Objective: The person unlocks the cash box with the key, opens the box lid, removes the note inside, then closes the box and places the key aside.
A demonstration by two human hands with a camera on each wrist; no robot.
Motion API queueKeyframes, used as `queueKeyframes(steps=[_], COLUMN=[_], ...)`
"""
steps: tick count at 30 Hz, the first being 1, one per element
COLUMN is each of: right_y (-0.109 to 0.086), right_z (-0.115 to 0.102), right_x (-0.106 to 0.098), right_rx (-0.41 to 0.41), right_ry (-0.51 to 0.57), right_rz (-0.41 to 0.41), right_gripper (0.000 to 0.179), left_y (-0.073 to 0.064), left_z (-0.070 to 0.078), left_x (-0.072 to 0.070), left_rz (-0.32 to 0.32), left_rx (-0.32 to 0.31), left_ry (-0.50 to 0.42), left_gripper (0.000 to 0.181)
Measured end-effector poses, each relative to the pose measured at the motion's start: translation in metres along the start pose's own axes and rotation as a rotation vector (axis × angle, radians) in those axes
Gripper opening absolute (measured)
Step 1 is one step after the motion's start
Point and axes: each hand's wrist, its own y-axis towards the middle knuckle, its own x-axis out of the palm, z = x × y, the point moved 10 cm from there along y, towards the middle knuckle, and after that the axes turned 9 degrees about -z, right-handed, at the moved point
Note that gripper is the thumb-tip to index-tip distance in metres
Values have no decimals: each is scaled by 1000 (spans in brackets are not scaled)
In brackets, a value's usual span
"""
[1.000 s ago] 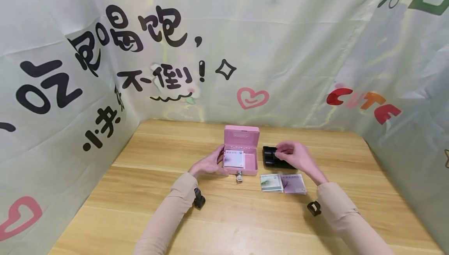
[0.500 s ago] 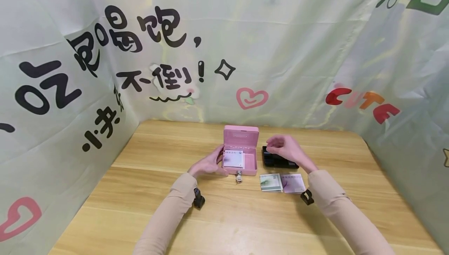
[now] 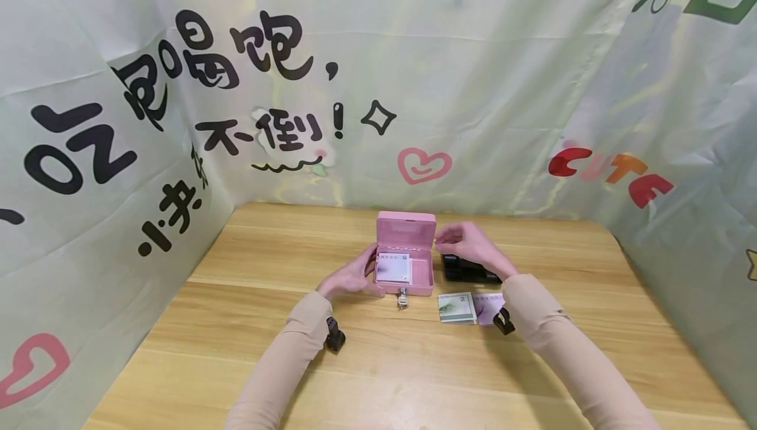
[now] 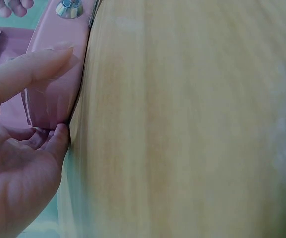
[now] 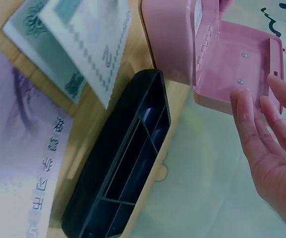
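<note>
Nearest on the bench, green banknotes and purple banknotes lie outside the pink box, at its 4 o'clock. The left hand grips the box at 9 o'clock; one note stack is already inside. The black tray remains out, at 3 o'clock. Farthest, the lid stands raised; the right hand, fingers loosely bent, empty, is beside its edge, contact unclear. Against a second ago, that hand sits farther toward 10 o'clock; box and left hand keep their places.
</note>
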Motion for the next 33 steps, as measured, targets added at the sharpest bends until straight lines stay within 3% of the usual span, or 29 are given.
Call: queueKeyframes(steps=[14, 33], right_y=[14, 30], right_z=[-8, -9], right_x=[7, 26], right_rx=[-50, -7], right_ry=[-17, -12], right_rz=[-76, -124], right_gripper=[25, 25], left_y=[-1, -1], left_z=[2, 1], left_x=[1, 0], left_rz=[9, -7], left_rx=[2, -2], left_ry=[17, 4], left_gripper=[120, 120])
